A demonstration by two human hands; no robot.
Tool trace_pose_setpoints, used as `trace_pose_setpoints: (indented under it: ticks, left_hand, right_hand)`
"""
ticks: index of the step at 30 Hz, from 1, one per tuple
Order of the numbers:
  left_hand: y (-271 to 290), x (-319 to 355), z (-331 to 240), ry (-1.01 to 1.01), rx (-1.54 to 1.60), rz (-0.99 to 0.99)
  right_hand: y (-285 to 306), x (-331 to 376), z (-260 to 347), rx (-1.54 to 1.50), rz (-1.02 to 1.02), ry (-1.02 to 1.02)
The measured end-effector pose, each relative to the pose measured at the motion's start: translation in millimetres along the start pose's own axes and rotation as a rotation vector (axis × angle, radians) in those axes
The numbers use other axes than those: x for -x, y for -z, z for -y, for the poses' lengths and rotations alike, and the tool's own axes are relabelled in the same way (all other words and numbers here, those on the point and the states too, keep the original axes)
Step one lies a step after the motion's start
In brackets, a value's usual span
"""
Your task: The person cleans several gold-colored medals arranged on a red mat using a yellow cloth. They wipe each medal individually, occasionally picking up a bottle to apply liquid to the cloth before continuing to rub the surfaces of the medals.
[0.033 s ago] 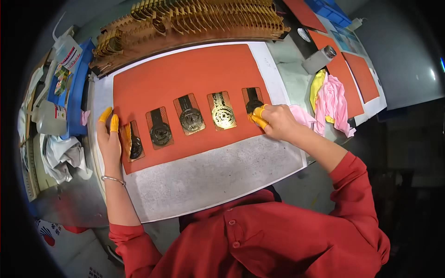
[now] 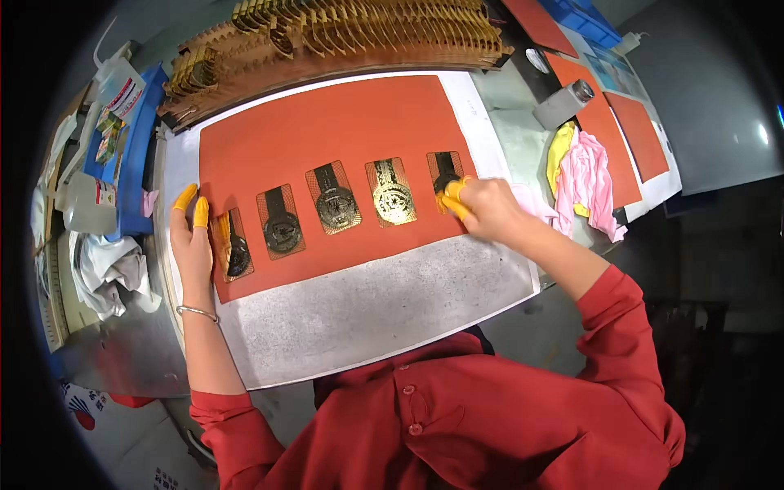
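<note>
Several thin rectangular metal plates with a medal-like pattern lie in a row on an orange mat [image 2: 343, 122]. At the right end, my right hand [image 2: 486, 208], fingers bent in yellow finger cots, closes on the lower part of a dark metal plate [image 2: 445, 165], covering its lower end. Beside it lies a plate shining gold [image 2: 395, 194], then a darker plate [image 2: 336, 200] and another dark plate [image 2: 282, 224]. My left hand [image 2: 192, 245], also in yellow finger cots, rests with fingers extended at the mat's left edge, close to the leftmost plate [image 2: 237, 249]. It holds nothing.
A long rack [image 2: 343, 49] of upright gold pieces stands behind the mat. To the left are a blue tray [image 2: 135, 200], plastic bottles [image 2: 90, 204] and a white cloth [image 2: 114, 273]. On the right are a grey bottle [image 2: 563, 104] and pink cloth [image 2: 588, 184].
The mat and plates sit very slightly higher in the picture. My right-hand fingers have shifted a little on the rightmost plate. My left hand stays at the mat's edge.
</note>
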State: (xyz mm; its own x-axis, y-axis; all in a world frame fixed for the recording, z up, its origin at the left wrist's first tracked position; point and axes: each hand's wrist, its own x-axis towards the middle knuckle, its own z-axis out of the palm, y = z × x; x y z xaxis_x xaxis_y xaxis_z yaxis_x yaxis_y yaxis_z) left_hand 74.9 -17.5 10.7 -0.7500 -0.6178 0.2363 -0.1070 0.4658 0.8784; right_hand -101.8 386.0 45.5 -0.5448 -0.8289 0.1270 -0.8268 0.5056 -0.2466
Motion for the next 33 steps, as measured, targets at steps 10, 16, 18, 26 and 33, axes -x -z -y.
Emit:
trace_pose_setpoints:
  ticks: [10,16,18,26,33]
  left_hand:
    - [1,-2,1,-0.021,-0.024,0.028]
    - [2,4,1,-0.032,0.001,-0.038]
    - [0,-1,-1,-0.044,-0.059,-0.017]
    - [2,2,1,-0.068,-0.074,-0.041]
    - [1,-2,-2,-0.047,-0.051,-0.039]
  right_hand:
    - [1,2,-11,0.052,-0.05,0.088]
    - [6,-14,-14,0.029,0.071,0.051]
    - [2,-28,-26,0.065,0.006,0.032]
    - [3,-17,-25,-0.031,0.054,0.114]
    - [6,-52,-42,0.037,-0.025,0.052]
